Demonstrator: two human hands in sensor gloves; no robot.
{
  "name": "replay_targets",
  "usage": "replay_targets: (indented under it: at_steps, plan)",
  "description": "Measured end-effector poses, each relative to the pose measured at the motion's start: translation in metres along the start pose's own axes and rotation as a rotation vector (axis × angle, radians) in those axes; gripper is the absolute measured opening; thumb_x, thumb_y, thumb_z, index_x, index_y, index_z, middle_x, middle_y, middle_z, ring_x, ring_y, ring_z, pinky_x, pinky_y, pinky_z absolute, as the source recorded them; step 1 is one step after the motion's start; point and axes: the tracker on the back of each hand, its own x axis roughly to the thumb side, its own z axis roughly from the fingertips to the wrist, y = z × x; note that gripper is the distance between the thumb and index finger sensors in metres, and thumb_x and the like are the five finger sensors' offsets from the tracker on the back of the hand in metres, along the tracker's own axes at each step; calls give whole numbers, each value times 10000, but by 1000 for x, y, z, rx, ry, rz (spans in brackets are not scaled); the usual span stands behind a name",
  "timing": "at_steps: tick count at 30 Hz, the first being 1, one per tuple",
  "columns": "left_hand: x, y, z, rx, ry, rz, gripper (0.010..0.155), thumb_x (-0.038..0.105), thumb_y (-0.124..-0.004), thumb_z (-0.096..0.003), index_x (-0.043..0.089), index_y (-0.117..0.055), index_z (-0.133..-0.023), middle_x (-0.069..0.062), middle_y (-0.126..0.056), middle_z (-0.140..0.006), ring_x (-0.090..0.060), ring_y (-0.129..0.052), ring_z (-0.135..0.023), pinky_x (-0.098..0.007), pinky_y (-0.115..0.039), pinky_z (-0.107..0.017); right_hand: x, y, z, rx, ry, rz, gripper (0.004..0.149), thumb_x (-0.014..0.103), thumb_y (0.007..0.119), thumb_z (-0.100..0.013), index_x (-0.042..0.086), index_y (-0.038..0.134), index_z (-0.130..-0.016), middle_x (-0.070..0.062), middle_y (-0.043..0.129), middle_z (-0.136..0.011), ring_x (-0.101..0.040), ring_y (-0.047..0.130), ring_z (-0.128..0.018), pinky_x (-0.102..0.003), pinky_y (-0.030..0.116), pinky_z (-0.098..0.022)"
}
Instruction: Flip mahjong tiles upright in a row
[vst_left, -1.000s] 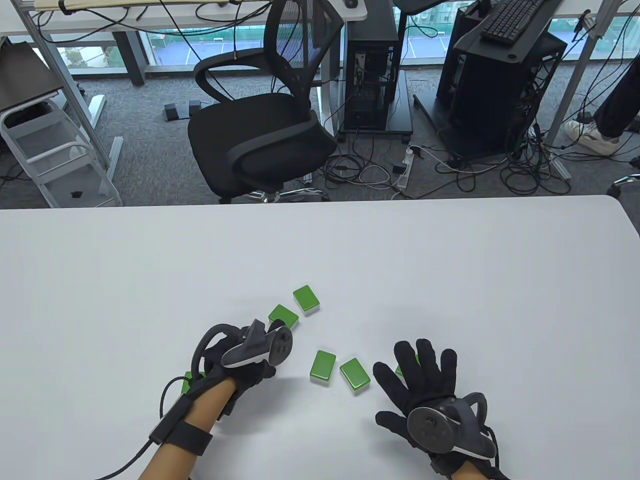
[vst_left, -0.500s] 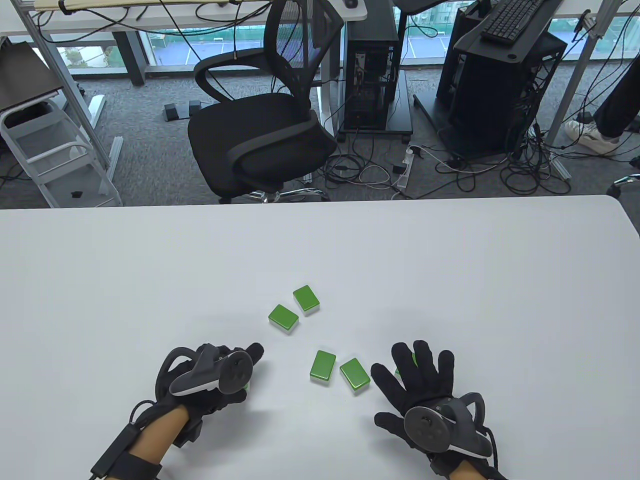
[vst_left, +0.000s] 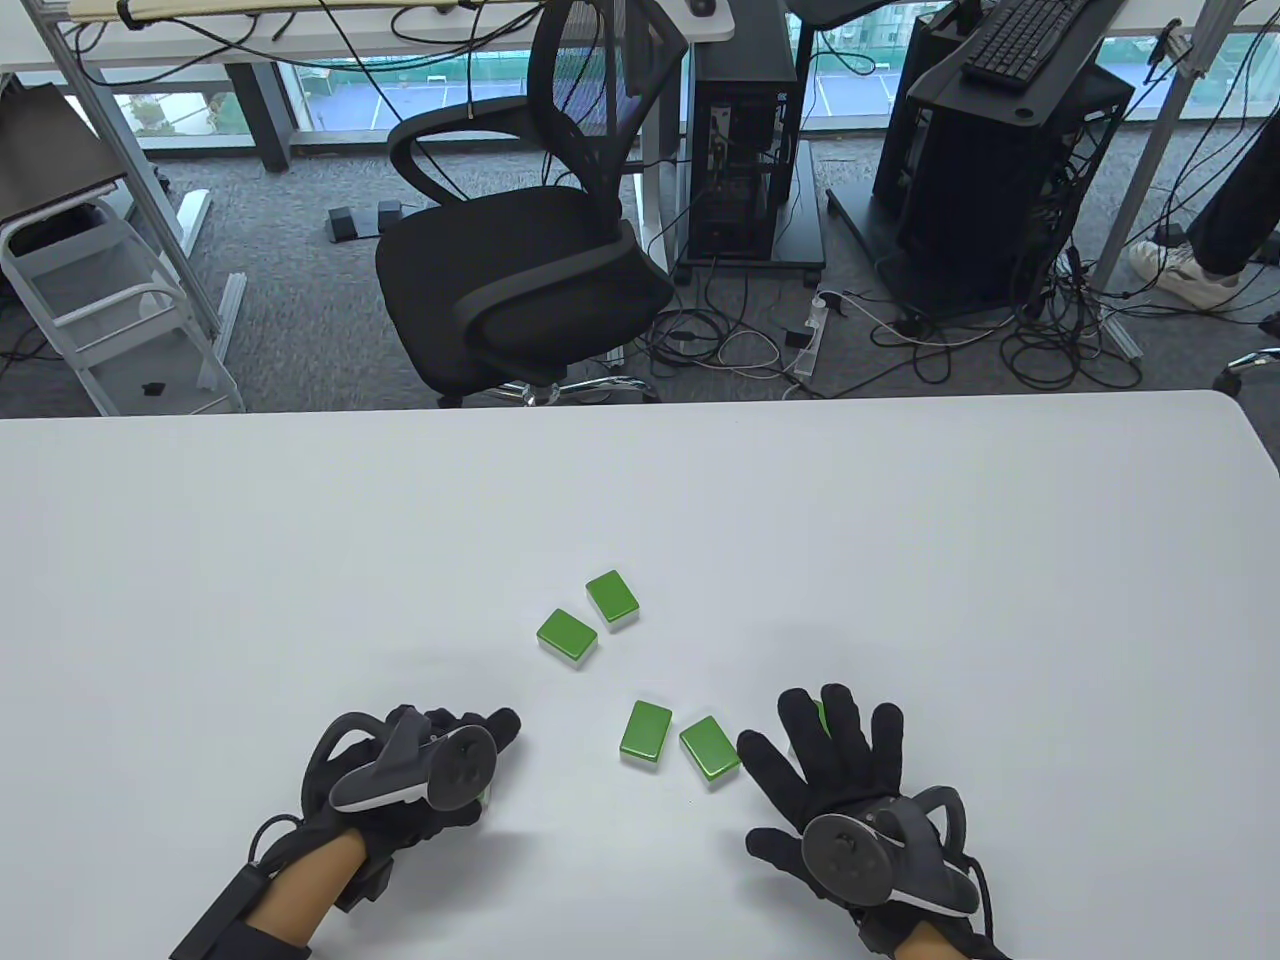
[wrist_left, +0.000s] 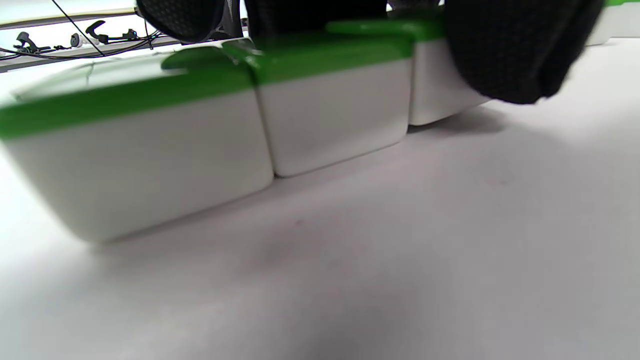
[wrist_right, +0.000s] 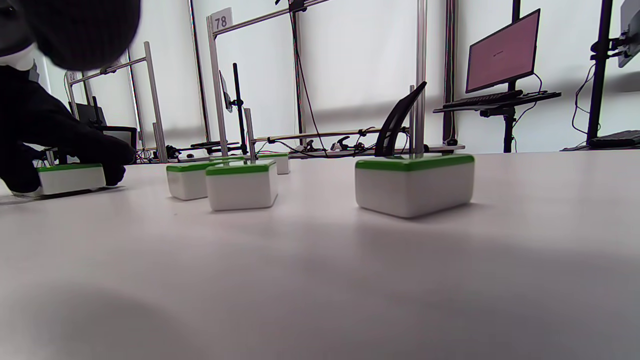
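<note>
Four green-backed mahjong tiles lie flat on the white table (vst_left: 900, 560): two further back (vst_left: 612, 598) (vst_left: 567, 637) and two nearer (vst_left: 645, 732) (vst_left: 710, 748). My left hand (vst_left: 470, 765) is curled over a short row of tiles, of which only a green sliver (vst_left: 487, 796) shows. In the left wrist view three tiles (wrist_left: 330, 105) stand side by side, green on top, with my fingers (wrist_left: 515, 55) on them. My right hand (vst_left: 830, 735) is spread open, palm down, over another tile (vst_left: 820, 714). That tile (wrist_right: 414, 185) shows in the right wrist view.
The table's far edge (vst_left: 640, 405) runs across the middle of the table view, with an office chair (vst_left: 520, 260) behind it. In the right wrist view my left hand (wrist_right: 70, 145) covers a tile (wrist_right: 70, 179) left of the loose tiles (wrist_right: 241, 184).
My left hand has drawn back from the tile at the back left towards me and settled lower left over the tile row. My right hand has shifted slightly left and stays spread.
</note>
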Motion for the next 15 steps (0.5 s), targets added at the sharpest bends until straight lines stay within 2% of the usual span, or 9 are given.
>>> replay_targets:
  at_steps: [11,15]
  plan:
    - [1,1,-4,-85,16,-8,851,566,-817,-299,418,-398,-1025,85,-633,-1101,-226,-749,-1016,-587,-596,-762,0,1,0,1,-1,-1,863,612,674,-435,465,21,-980,-10,-119,-1104,-400,-118,-964,-715,43,-663]
    - [2,8,-10,-169,17,8,892,617,-802,-287,427,-356,-1036,62,-600,-1129,-249,-722,-1041,-588,-596,-759,0,1,0,1,-1,-1,864,612,675,-435,466,21,-980,-8,-121,-1104,-400,-119,-963,-715,42,-663]
